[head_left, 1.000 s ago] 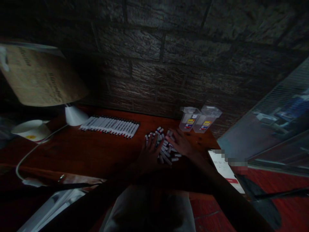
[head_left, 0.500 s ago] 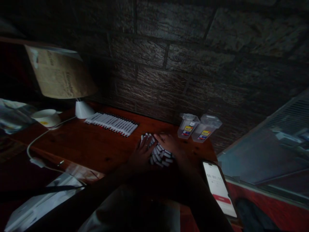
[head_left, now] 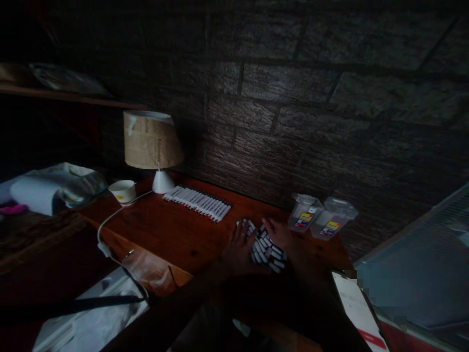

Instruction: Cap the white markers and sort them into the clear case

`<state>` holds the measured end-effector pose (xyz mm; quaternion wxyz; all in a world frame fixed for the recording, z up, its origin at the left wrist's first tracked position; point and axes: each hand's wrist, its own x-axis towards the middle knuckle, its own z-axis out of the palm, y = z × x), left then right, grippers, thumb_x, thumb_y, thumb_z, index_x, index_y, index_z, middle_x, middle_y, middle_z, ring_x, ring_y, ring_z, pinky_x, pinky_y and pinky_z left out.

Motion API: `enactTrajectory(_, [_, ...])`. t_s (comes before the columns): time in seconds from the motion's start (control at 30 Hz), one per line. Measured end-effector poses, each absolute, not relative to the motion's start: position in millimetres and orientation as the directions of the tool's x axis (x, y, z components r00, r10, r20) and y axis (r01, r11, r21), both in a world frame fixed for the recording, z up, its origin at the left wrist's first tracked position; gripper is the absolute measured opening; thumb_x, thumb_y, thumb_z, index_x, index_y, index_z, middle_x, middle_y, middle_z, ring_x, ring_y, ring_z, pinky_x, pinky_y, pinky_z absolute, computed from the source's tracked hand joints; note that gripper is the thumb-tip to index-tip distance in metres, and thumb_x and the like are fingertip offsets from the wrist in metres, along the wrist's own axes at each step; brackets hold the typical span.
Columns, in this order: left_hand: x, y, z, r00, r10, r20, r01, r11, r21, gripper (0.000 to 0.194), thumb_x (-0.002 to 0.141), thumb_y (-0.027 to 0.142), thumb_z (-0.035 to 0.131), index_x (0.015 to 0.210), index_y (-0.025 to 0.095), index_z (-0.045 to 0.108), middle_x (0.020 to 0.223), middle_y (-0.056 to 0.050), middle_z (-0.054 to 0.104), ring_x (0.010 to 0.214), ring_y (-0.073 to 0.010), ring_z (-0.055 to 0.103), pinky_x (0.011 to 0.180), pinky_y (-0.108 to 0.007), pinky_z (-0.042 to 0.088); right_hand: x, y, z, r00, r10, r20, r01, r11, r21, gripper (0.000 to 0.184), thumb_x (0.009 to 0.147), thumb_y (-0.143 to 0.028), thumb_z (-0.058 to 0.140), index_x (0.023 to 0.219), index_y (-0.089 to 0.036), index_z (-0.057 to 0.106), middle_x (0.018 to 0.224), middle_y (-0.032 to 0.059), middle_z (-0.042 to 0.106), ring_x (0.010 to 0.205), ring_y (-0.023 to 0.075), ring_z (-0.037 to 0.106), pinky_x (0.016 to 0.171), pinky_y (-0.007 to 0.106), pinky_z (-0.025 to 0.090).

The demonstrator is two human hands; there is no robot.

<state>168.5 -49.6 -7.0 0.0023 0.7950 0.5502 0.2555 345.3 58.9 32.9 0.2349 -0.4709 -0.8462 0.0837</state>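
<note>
1. Left hand (head_left: 240,244) lies flat, palm down, fingers spread and pointing to the far side.
2. Right hand (head_left: 279,233) rests just beside it, fingers extended; both forearms reach in from the near edge.

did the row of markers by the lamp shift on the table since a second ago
No. The row of markers lies just right of the lamp base, as before; only the camera view has swung, so both appear further right.

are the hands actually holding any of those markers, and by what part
It cannot be told. The left hand and right hand rest flat on either side of the heap of markers; too dark to see fingers closed around one.
</note>
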Motion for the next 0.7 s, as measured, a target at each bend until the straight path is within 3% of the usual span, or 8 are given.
enactTrajectory(0.1, [167.0, -48.3, -18.1, 0.249, 0.843, 0.476, 0.877, -0.405, 0.258, 0.126, 0.059, 0.092, 0.052, 0.156, 0.016, 0.024, 0.161, -0.023, 0.015, 0.148, -0.0456, 0.013, 0.115, -0.064, 0.021, 324.1, 61.2, 37.8, -0.517, 0.804, 0.293, 0.719, 0.594, -0.360, 0.041, 0.099, -0.048, 0.037, 0.095, -0.024, 0.069, 0.098, 0.0074, 0.071, 0.096, 0.0218, 0.065, 0.089, 0.035, 0.048])
enactTrajectory(0.2, [167.3, -47.7, -28.6, 0.201, 0.848, 0.490, 0.882, -0.375, 0.287, 0.130, 0.060, 0.092, 0.049, 0.156, 0.008, 0.022, 0.159, -0.026, 0.019, 0.147, -0.0465, 0.015, 0.115, -0.065, 0.020, 301.3, 70.8, 39.2, -0.595, 0.774, 0.217, 0.681, 0.628, -0.376, 0.035, 0.097, -0.045, 0.045, 0.103, -0.023, 0.071, 0.101, 0.0067, 0.072, 0.095, 0.0202, 0.066, 0.087, 0.033, 0.049])
enactTrajectory(0.47, [167.0, -45.2, -37.7, 0.139, 0.886, 0.443, 0.842, -0.341, 0.418, 0.130, 0.062, 0.090, 0.052, 0.156, 0.006, 0.019, 0.159, -0.028, 0.016, 0.147, -0.0484, 0.013, 0.114, -0.064, 0.024, 284.3, 86.5, 40.7, -0.625, 0.780, 0.011, 0.697, 0.565, -0.442, 0.023, 0.088, -0.029, 0.054, 0.085, -0.018, 0.074, 0.078, 0.0033, 0.073, 0.070, 0.0165, 0.064, 0.065, 0.027, 0.050])
enactTrajectory(0.6, [162.0, -46.6, -30.3, 0.188, 0.891, 0.412, 0.800, -0.382, 0.462, 0.129, 0.062, 0.091, 0.049, 0.156, 0.008, 0.020, 0.159, -0.029, 0.014, 0.147, -0.0480, 0.011, 0.115, -0.066, 0.019, 291.9, 70.8, 47.2, -0.576, 0.817, 0.021, 0.710, 0.513, -0.483, 0.020, 0.084, -0.026, 0.056, 0.081, -0.018, 0.074, 0.079, 0.0031, 0.075, 0.072, 0.0172, 0.066, 0.070, 0.028, 0.052])
enactTrajectory(0.7, [158.6, -48.9, -22.1, 0.205, 0.892, 0.404, 0.794, -0.393, 0.465, 0.124, 0.065, 0.089, 0.050, 0.156, 0.008, 0.023, 0.160, -0.029, 0.014, 0.147, -0.0479, 0.009, 0.115, -0.067, 0.017, 308.1, 55.4, 50.6, -0.499, 0.860, 0.106, 0.709, 0.475, -0.522, 0.023, 0.086, -0.029, 0.055, 0.092, -0.020, 0.074, 0.092, 0.0045, 0.076, 0.084, 0.0194, 0.069, 0.080, 0.031, 0.053])
